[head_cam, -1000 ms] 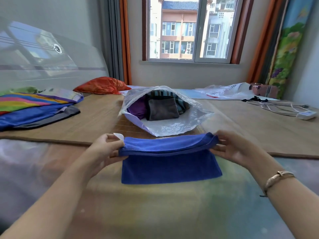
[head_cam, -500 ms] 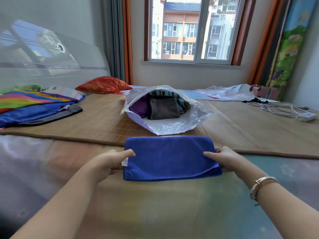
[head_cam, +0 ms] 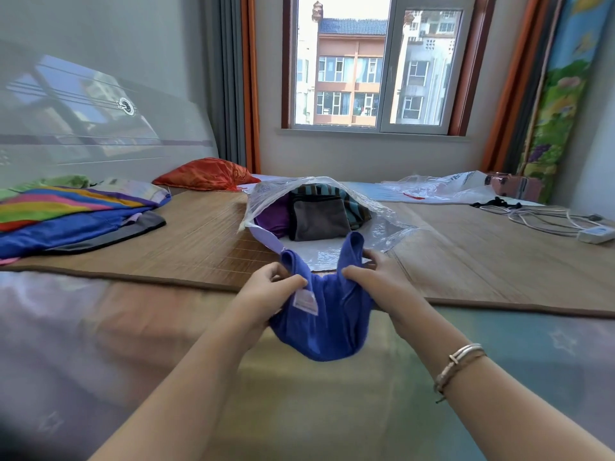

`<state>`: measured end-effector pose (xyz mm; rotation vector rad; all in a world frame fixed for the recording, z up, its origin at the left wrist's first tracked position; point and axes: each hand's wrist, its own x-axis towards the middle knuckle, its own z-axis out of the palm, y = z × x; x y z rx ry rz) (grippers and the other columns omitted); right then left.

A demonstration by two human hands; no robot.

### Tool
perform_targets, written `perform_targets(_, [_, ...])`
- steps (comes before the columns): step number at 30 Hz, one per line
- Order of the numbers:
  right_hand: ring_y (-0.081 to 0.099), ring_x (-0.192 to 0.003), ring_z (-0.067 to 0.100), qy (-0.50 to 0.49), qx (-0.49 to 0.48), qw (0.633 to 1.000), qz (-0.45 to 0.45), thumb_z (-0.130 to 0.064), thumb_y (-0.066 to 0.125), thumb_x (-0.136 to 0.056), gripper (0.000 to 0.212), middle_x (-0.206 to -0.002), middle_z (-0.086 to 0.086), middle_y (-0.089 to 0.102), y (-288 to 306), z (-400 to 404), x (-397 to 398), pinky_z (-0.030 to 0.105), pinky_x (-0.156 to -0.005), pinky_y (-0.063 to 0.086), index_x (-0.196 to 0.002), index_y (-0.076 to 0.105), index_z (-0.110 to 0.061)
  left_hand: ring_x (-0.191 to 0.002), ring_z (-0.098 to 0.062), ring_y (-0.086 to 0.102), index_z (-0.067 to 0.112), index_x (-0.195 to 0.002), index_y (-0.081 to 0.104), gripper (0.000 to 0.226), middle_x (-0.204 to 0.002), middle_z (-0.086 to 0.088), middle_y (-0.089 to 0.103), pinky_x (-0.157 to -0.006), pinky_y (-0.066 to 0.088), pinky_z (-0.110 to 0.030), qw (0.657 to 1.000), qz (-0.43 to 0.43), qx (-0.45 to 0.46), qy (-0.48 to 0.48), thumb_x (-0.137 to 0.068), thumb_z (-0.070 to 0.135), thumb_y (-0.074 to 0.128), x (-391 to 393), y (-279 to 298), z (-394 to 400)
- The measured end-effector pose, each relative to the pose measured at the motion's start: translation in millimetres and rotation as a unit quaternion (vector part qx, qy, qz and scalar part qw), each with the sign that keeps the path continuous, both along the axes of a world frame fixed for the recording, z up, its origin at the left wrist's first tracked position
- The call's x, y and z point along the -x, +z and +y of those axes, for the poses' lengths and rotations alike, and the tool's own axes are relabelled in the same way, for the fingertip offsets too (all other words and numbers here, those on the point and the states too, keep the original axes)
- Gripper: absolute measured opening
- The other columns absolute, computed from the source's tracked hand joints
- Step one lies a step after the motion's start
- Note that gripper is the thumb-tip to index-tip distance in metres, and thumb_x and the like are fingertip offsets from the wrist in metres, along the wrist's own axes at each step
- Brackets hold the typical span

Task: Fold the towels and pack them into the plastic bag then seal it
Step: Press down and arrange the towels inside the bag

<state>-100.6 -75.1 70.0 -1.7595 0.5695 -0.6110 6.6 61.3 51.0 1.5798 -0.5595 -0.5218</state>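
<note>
A blue towel hangs bent in a U between my two hands, its middle sagging down and both ends pointing up. My left hand grips its left end beside a white label. My right hand grips its right end. Just beyond them the clear plastic bag lies open on the bamboo mat, mouth towards me. Inside it sit a grey folded towel, a purple one and a striped dark one.
A bamboo mat covers the bed. Striped colourful bedding lies at the left, an orange pillow behind it. Another plastic bag and white cables with a power strip lie at the right.
The blue towel was folded flat on the bed; my hands have since lifted it and brought its two ends together, so it now hangs in a U shape.
</note>
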Motion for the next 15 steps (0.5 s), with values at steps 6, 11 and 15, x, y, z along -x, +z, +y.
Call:
perform_targets(6, [0.057,-0.058,0.010,0.104,0.061,0.993,0.008,-0.015,0.052,-0.091,0.028,-0.070,-0.001,0.061,1.3,31.0,-8.9,0.023,-0.054,0.041,-0.117,0.059,-0.024,-0.072,-0.019,0.069,0.012,-0.100,0.059,0.015,-0.089,-0.007,0.071,-0.054,0.054,-0.028,0.995,0.062,0.068,-0.046,-0.097,0.025,0.054,12.3,8.4,-1.6])
perform_targets(11, [0.054,-0.062,0.012,0.207,-0.007,0.978,0.022,-0.007,0.042,-0.087,0.039,-0.077,-0.001,0.059,1.2,35.5,-6.5,0.023,-0.052,0.030,-0.120,0.060,-0.017,-0.087,-0.030,0.070,0.005,-0.117,0.057,0.044,-0.102,-0.017,0.070,-0.069,0.058,-0.038,0.986,0.123,0.112,-0.031,-0.086,0.033,0.070,6.6,4.4,5.0])
perform_targets(15, [0.059,-0.082,0.013,0.054,0.039,0.996,-0.065,0.003,0.042,-0.089,0.034,-0.098,0.004,0.066,-0.9,10.3,-0.2,0.014,-0.058,0.041,-0.111,0.066,-0.007,-0.074,-0.023,0.062,0.012,-0.107,0.049,0.019,-0.093,-0.011,0.064,-0.061,0.051,-0.034,0.980,0.138,0.138,0.040,-0.090,0.005,0.057,5.0,3.2,3.4])
